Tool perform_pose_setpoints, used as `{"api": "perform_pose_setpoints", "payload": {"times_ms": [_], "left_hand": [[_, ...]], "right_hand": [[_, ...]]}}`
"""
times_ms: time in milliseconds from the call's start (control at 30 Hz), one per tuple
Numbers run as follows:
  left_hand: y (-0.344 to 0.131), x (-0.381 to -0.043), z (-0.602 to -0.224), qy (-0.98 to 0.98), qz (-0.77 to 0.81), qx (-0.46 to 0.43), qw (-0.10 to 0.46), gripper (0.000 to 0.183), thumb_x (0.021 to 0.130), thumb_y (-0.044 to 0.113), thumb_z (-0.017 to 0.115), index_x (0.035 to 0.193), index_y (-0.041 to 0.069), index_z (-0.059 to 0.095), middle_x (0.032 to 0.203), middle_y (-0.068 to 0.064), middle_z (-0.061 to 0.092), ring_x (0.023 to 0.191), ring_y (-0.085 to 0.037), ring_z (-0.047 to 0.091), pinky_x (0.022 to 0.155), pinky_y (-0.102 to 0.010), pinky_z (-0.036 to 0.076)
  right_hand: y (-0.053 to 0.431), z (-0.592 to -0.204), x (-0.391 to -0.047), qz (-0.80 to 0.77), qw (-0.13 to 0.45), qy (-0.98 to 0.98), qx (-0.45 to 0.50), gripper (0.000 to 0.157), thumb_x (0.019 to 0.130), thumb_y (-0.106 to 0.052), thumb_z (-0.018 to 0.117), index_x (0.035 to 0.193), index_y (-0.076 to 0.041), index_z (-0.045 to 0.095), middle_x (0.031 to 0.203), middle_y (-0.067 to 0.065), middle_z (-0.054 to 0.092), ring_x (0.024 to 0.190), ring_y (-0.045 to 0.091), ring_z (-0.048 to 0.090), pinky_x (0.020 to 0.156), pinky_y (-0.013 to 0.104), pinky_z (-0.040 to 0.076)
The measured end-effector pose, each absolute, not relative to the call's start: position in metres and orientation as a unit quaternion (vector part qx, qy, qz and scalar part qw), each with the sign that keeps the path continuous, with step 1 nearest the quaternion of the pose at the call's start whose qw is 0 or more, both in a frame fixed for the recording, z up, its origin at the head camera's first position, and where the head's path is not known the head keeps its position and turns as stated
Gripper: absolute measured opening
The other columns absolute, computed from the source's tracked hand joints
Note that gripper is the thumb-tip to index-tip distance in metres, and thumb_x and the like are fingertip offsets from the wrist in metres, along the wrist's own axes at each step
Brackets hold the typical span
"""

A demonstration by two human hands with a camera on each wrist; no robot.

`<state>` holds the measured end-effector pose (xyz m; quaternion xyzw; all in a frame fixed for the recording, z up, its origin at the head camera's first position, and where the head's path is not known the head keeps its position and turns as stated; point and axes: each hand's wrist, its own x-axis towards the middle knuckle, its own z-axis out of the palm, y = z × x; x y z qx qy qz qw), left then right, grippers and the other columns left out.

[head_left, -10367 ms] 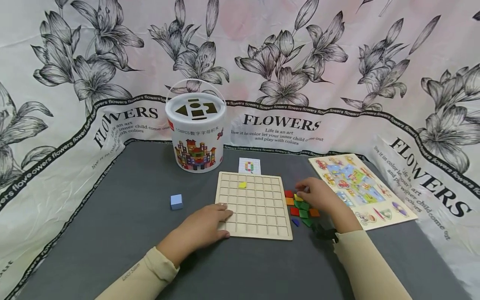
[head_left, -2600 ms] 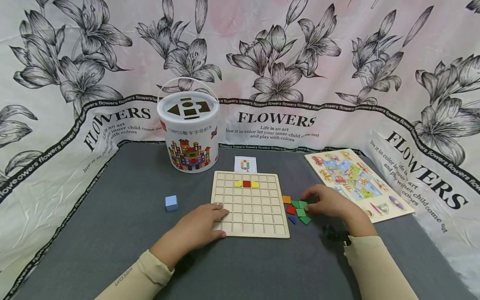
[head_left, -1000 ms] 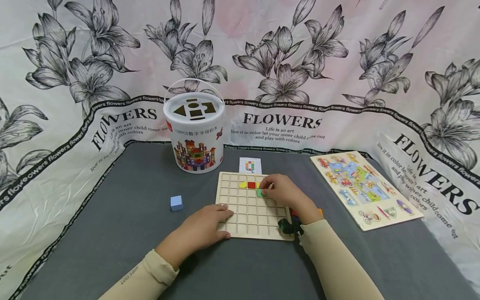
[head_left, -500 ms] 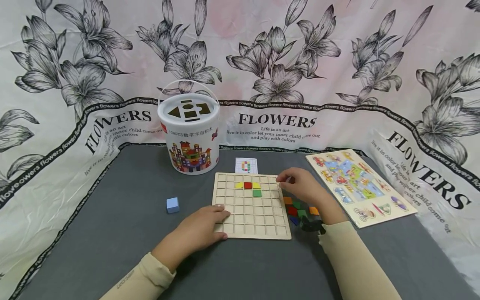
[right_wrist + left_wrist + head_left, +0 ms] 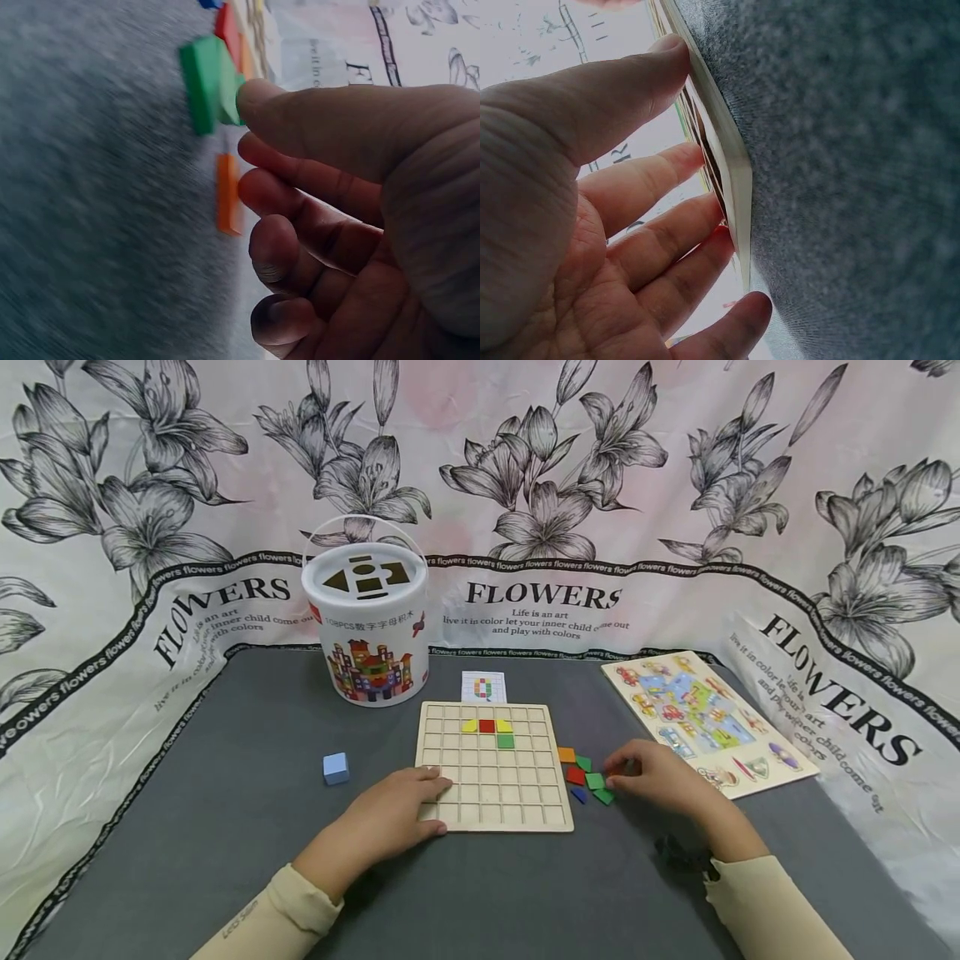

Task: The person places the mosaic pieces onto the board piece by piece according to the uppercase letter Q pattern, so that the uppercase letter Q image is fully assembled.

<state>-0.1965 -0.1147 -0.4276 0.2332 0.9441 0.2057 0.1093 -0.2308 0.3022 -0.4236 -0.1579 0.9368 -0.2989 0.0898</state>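
My left hand (image 5: 386,814) rests on the left edge of a wooden grid board (image 5: 465,781), fingers extended on it and thumb at the rim (image 5: 737,180). In the grid's upper part sit a red tile (image 5: 487,727) between two yellow tiles (image 5: 469,726), with a green tile (image 5: 506,742) below the right one. My right hand (image 5: 663,777) is over the loose tiles right of the board. Its thumb tip overlaps a green tile (image 5: 201,86) in the right wrist view, the other fingers loosely bent and apart from it. An orange tile (image 5: 226,195) lies beside the fingers.
More loose tiles lie by the board: orange (image 5: 566,754), red (image 5: 575,776), blue (image 5: 578,795). A patterned card (image 5: 468,680) lies behind the board. A blue cube (image 5: 335,769) is at left, a white bucket (image 5: 378,672) behind, a picture puzzle (image 5: 757,777) at right.
My right hand set the green tile in the grid below the right yellow one, let go and moved right to the loose tiles. Earlier, red and second yellow tiles joined the grid. Left hand stays.
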Motion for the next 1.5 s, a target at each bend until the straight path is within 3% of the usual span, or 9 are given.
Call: {"api": "perform_pose_setpoints", "payload": {"times_ms": [300, 567, 900, 1067, 1300, 1500], "left_hand": [[-0.119, -0.196, -0.428, 0.944, 0.208, 0.23, 0.111, 0.06, 0.096, 0.031, 0.086, 0.15, 0.013, 0.068, 0.162, -0.009, 0.059, 0.154, -0.032, 0.052, 0.125, -0.054, 0.045], [-0.123, -0.195, -0.427, 0.946, 0.206, 0.228, 0.106, 0.06, 0.096, 0.03, 0.086, 0.15, 0.013, 0.068, 0.161, -0.01, 0.059, 0.153, -0.033, 0.052, 0.124, -0.054, 0.046], [-0.126, -0.195, -0.429, 0.945, 0.207, 0.235, 0.099, 0.058, 0.097, 0.028, 0.086, 0.149, 0.011, 0.068, 0.16, -0.012, 0.06, 0.152, -0.034, 0.053, 0.124, -0.054, 0.046], [-0.125, -0.195, -0.426, 0.945, 0.205, 0.236, 0.099, 0.058, 0.097, 0.029, 0.086, 0.149, 0.011, 0.068, 0.16, -0.012, 0.06, 0.152, -0.034, 0.053, 0.124, -0.054, 0.046], [-0.123, -0.195, -0.426, 0.942, 0.211, 0.238, 0.102, 0.058, 0.096, 0.029, 0.086, 0.149, 0.011, 0.068, 0.16, -0.013, 0.06, 0.153, -0.034, 0.053, 0.124, -0.054, 0.046], [-0.12, -0.196, -0.427, 0.941, 0.214, 0.241, 0.104, 0.057, 0.097, 0.03, 0.086, 0.149, 0.012, 0.068, 0.161, -0.012, 0.059, 0.153, -0.033, 0.052, 0.125, -0.054, 0.045]], "right_hand": [[0.287, -0.433, -0.233, -0.266, 0.056, 0.946, -0.178, 0.022, 0.096, -0.02, 0.086, 0.113, -0.008, 0.081, 0.104, 0.004, 0.072, 0.083, 0.009, 0.058, 0.068, 0.029, 0.051], [0.281, -0.432, -0.235, -0.27, 0.066, 0.946, -0.165, 0.02, 0.096, -0.019, 0.086, 0.11, -0.007, 0.079, 0.102, 0.005, 0.07, 0.083, 0.013, 0.058, 0.068, 0.031, 0.05], [0.277, -0.425, -0.235, -0.31, 0.091, 0.935, -0.147, 0.011, 0.099, -0.014, 0.081, 0.099, -0.013, 0.07, 0.088, 0.0, 0.069, 0.074, 0.016, 0.059, 0.064, 0.03, 0.05], [0.259, -0.411, -0.248, -0.351, 0.081, 0.92, -0.155, 0.008, 0.101, -0.015, 0.079, 0.101, -0.013, 0.071, 0.086, 0.006, 0.07, 0.064, 0.015, 0.057, 0.056, 0.031, 0.05], [0.198, -0.422, -0.281, -0.34, 0.084, 0.918, -0.184, 0.004, 0.102, -0.016, 0.077, 0.106, -0.014, 0.075, 0.096, 0.001, 0.071, 0.08, 0.018, 0.059, 0.073, 0.035, 0.051], [0.176, -0.434, -0.29, -0.342, 0.102, 0.917, -0.179, 0.003, 0.102, -0.015, 0.078, 0.104, -0.015, 0.076, 0.097, 0.001, 0.07, 0.083, 0.019, 0.059, 0.075, 0.036, 0.051]]}}
